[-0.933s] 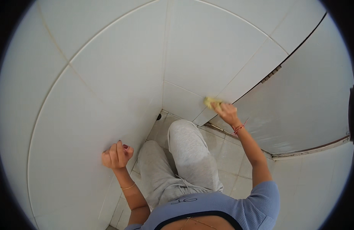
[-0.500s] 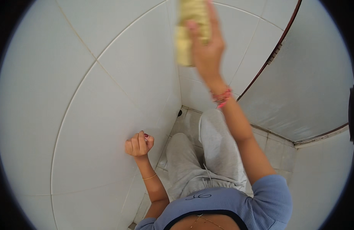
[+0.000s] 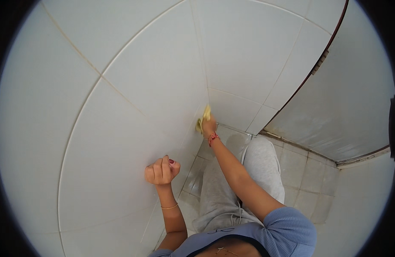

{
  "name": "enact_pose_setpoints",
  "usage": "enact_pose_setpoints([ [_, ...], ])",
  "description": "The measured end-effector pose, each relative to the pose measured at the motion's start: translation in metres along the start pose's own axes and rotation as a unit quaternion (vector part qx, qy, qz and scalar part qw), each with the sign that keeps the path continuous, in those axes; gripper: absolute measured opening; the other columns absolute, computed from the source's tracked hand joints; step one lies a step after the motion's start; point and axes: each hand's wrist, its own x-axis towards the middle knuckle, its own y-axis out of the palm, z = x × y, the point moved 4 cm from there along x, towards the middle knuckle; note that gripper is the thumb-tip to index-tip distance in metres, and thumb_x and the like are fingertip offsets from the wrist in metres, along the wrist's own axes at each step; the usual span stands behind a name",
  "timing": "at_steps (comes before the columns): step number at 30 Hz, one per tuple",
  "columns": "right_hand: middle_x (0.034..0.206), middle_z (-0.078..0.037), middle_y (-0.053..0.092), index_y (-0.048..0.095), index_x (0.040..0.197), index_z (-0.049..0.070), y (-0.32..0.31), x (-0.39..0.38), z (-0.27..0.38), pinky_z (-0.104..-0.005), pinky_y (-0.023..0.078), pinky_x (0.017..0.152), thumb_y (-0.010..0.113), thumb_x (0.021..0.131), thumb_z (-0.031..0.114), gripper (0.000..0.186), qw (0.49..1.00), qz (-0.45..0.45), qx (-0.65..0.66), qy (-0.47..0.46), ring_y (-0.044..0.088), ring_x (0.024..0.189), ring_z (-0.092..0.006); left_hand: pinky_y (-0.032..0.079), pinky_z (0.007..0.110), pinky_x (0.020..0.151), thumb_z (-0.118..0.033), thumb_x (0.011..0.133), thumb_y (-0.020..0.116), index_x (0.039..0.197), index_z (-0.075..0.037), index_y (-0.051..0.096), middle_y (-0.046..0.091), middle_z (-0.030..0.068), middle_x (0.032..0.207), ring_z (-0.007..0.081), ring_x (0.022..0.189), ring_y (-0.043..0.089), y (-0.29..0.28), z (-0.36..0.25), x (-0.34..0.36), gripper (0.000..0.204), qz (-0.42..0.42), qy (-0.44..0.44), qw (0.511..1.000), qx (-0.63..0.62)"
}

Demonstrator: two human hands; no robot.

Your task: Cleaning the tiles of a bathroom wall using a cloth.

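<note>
A yellow cloth [image 3: 205, 112] is bunched in my right hand [image 3: 209, 123], which is low against the white tiled wall at the inside corner, a red string bracelet on its wrist. Below and to the left, my left hand [image 3: 162, 171] is curled into a fist beside the tiled left wall [image 3: 111, 137]; whatever is inside it, if anything, is hidden. My grey-trousered knee [image 3: 263, 162] is under my right forearm.
The tiled back wall [image 3: 253, 51] meets a pale panel with a dark edge and hinge [image 3: 343, 98] on the right, its bottom strip stained. Square floor tiles [image 3: 298, 169] show around my legs. Another pale wall [image 3: 356, 201] stands at the lower right.
My right hand swept up with the cloth, then came down and leftward into the corner. My left fist stays beside the left wall, shifted slightly in view.
</note>
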Motion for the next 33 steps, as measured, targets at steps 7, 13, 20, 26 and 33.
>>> enact_pose_setpoints([
  [7,0.084,-0.017,0.063,0.056,0.107,-0.006,0.014,-0.033,0.067,-0.0363,0.047,0.068,0.055,0.078,0.014,0.035,0.970,0.110,0.218,0.015,0.060,0.073,-0.0245,0.030,0.025,0.043,-0.013,0.065,0.049,0.064,-0.010,0.059,0.050,0.0007,0.061,0.0150,0.050,0.039,-0.008,0.009,-0.005,0.011,0.031,0.009,0.999,0.014],
  [13,0.101,-0.020,0.058,0.039,0.126,-0.007,-0.055,-0.215,0.210,-0.0328,0.048,0.069,0.048,0.082,0.005,0.047,0.854,0.005,0.142,-0.500,0.059,0.083,-0.0231,0.036,0.028,0.049,-0.009,0.067,0.046,0.077,-0.008,0.059,0.050,0.0030,0.076,0.0166,0.058,0.042,-0.011,0.008,-0.020,0.016,-0.030,-0.021,0.997,-0.064],
  [20,0.085,-0.022,0.062,0.047,0.121,-0.004,0.000,-0.136,0.004,-0.0364,0.048,0.067,0.053,0.078,0.014,0.046,0.994,-0.044,-0.026,-0.100,0.063,0.074,-0.0304,0.036,0.028,0.051,-0.008,0.065,0.045,0.077,-0.009,0.058,0.048,0.0023,0.076,0.0166,0.059,0.041,-0.011,0.007,-0.022,0.017,-0.026,-0.021,0.999,-0.029],
  [26,0.080,-0.019,0.064,0.054,0.110,-0.004,0.006,-0.021,-0.048,-0.0417,0.048,0.065,0.051,0.077,0.020,0.040,0.996,0.015,0.053,0.071,0.062,0.073,-0.0329,0.035,0.029,0.052,-0.010,0.064,0.045,0.073,-0.009,0.060,0.050,0.0026,0.071,0.0171,0.058,0.041,-0.009,0.001,-0.011,0.018,-0.042,-0.030,0.999,0.012],
  [33,0.082,-0.013,0.061,0.057,0.095,-0.007,-0.025,0.029,0.101,-0.0337,0.048,0.047,0.051,0.082,0.013,0.025,0.950,0.101,0.287,0.070,0.061,0.062,-0.0218,0.038,0.030,0.055,-0.014,0.068,0.047,0.073,-0.008,0.062,0.053,0.0037,0.073,0.0189,0.061,0.044,0.000,0.005,-0.019,0.017,-0.002,-0.010,0.999,0.052],
])
